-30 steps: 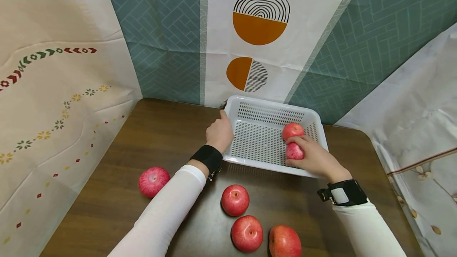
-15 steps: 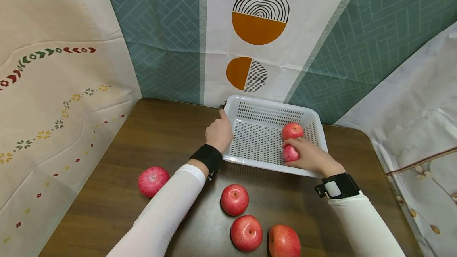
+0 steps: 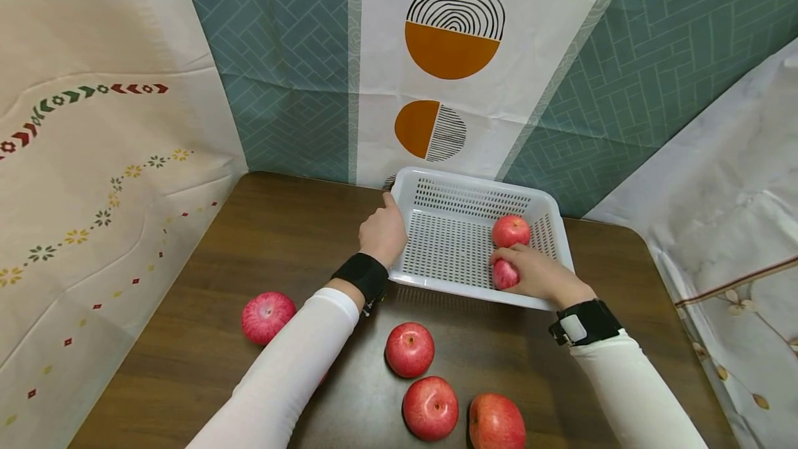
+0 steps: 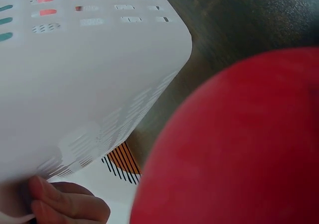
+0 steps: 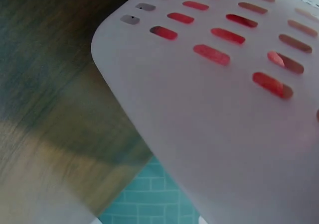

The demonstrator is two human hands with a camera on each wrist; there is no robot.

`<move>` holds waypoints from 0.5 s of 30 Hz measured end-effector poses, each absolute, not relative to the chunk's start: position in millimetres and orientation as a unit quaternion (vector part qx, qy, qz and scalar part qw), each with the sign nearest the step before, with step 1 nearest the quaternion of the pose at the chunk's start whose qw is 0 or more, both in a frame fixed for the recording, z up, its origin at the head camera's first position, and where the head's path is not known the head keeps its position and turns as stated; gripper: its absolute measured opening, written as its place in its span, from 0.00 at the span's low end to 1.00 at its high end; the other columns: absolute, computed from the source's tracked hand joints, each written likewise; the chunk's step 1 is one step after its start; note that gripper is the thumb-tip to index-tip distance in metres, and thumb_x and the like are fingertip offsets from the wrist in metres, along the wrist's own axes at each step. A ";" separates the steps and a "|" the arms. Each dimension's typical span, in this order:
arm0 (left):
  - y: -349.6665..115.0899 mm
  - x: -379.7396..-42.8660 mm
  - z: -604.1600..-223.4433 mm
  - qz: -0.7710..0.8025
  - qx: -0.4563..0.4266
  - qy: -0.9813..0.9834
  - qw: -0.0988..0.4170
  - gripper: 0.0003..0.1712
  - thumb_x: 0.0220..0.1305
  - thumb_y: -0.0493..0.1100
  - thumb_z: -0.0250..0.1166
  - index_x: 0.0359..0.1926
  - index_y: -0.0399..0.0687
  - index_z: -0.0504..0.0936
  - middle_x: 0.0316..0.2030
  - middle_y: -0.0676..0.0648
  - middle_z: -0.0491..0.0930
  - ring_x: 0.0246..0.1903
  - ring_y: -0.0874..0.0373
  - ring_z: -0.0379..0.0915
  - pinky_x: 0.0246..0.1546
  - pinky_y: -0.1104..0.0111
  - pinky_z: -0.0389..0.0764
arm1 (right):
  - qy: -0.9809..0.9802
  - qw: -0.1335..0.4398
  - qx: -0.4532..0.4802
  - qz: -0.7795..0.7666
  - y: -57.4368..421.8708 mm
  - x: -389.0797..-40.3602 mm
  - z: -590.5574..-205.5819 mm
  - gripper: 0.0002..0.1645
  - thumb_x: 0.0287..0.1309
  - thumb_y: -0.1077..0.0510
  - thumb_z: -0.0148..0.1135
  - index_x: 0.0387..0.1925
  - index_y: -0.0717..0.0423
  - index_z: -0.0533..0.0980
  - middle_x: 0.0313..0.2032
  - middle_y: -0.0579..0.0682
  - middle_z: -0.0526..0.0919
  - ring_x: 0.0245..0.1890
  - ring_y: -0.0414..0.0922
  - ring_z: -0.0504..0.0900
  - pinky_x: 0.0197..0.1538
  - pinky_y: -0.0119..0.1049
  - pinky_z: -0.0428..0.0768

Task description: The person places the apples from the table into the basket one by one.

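A white slotted plastic basket [image 3: 449, 283] sits at the back of the table, and my left hand [image 3: 382, 233] grips its left rim. Fingers [image 4: 70, 204] of that hand pinch the rim in the left wrist view. Inside the basket, at the right end, my right hand [image 3: 539, 274] holds a red apple [image 3: 504, 274], its fingers curled over the top. A second apple [image 3: 511, 230] lies just behind it. In the right wrist view the basket wall [image 5: 199, 119] hides the right hand, and red shows through the slots.
Several more apples lie on the brown table [image 3: 293, 227]: one [image 3: 268, 317] at left, then one [image 3: 409, 350], another [image 3: 430, 407] and a third [image 3: 497, 423] in front. The left forearm mostly covers another. A patterned cloth [image 3: 293, 89] hangs behind the basket.
My right hand has moved a little to the left inside the basket with the apple. The left hand, the basket and the apples on the table stay put.
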State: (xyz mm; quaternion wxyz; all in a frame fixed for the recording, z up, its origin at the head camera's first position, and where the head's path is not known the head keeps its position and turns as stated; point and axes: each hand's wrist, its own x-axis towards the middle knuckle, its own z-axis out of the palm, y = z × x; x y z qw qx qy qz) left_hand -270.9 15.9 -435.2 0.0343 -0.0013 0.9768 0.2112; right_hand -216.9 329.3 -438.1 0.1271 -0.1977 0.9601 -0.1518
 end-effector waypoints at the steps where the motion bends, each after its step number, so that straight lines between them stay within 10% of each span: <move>1: 16.0 -271.0 -435.1 0.210 -0.001 0.977 0.035 0.42 0.78 0.42 0.60 0.82 0.31 0.52 0.42 0.35 0.87 0.32 0.45 0.87 0.34 0.51 0.88 | 0.960 0.126 -0.198 -0.152 329.3 -216.9 -438.1 0.40 0.47 0.45 0.86 0.61 0.49 0.80 0.57 0.58 0.81 0.55 0.60 0.81 0.57 0.66 0.81; 15: 16.2 -271.0 -436.0 0.205 -0.004 0.978 0.033 0.42 0.77 0.43 0.60 0.82 0.31 0.53 0.42 0.35 0.87 0.32 0.46 0.87 0.34 0.52 0.88 | 0.967 0.112 -0.196 -0.119 329.1 -217.3 -437.8 0.40 0.46 0.44 0.87 0.60 0.50 0.83 0.59 0.59 0.83 0.58 0.62 0.79 0.59 0.67 0.80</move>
